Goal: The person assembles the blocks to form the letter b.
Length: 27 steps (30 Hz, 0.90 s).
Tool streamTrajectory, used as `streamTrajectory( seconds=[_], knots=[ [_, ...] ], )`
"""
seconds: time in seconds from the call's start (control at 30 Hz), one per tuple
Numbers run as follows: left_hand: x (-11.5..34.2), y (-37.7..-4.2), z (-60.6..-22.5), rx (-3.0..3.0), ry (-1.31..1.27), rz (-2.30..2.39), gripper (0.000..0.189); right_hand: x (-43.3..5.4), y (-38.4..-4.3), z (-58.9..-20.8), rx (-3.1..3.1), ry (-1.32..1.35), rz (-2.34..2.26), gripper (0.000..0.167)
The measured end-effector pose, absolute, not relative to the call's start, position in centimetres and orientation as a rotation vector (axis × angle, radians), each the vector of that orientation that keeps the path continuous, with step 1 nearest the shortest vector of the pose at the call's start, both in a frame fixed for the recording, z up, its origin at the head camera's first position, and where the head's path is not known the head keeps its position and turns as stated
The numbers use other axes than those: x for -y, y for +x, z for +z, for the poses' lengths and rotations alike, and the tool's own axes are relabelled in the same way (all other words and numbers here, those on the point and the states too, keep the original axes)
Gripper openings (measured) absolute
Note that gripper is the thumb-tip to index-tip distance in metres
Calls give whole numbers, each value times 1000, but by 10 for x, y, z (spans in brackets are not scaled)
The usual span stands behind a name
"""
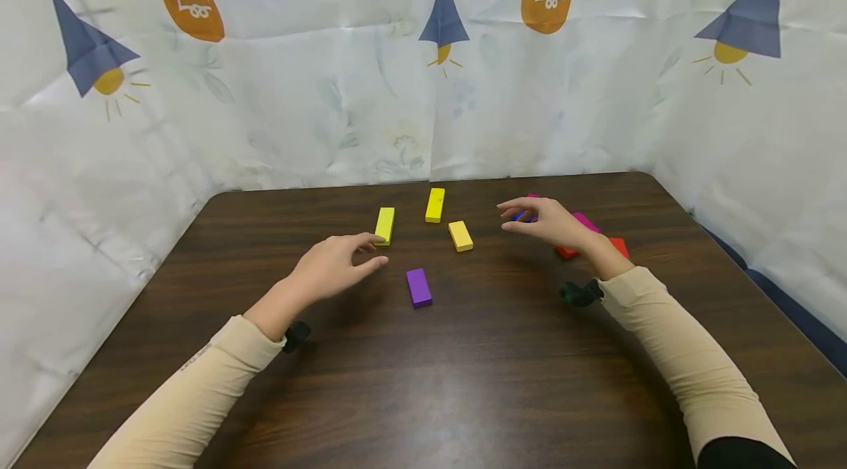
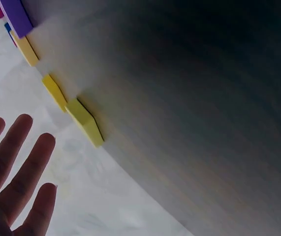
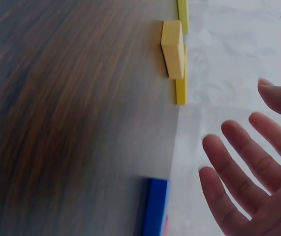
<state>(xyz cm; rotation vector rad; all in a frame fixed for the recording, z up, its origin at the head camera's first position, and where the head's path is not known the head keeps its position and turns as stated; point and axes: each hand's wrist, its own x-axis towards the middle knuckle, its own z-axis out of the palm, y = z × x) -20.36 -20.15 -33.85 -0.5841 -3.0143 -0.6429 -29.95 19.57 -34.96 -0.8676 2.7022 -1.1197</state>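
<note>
Counter (image 1: 463, 388), dark wood grain, fills centre and bottom of the head view; white sheet (image 1: 298, 101) with printed lamps and bulbs behind it, along the top; left hand (image 1: 331, 267) left of centre, wide, thumb and fingers apart; its fingertips overlap the lower end of the lime block (image 1: 385, 223) in the head view, though the left wrist view shows a gap between the two; yellow block (image 1: 434, 205) right of the lime block, slightly higher in frame; tan block (image 1: 460, 236) near it, lower right; purple block (image 1: 419, 288) at centre, lowest of the blocks in frame.

Right hand (image 1: 548, 222) right of centre, likewise wide, fingers extended, thumb apart; it partly hides the blue block (image 1: 525, 217) in the head view; right wrist view shows these two apart; magenta block (image 1: 586, 220) farther right; red (image 1: 620, 247) shows either side of the forearm, one block or two cannot tell.
</note>
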Motion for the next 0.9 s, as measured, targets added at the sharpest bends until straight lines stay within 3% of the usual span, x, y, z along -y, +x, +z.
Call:
streamTrajectory(
  seconds=[0.37,0.7,0.9],
  knots=[
    [187,-204,-341,3131,-672,-621,57,-171,-319,-361,-2451,-924,-1120,52],
    [171,-207,-341,3257,-663,-379,68,-144,-324,-361,-2369,-830,-977,74],
    [160,-210,-348,3266,-705,-327,70,-135,-326,-362,-2375,-805,-946,79]
  ],
)
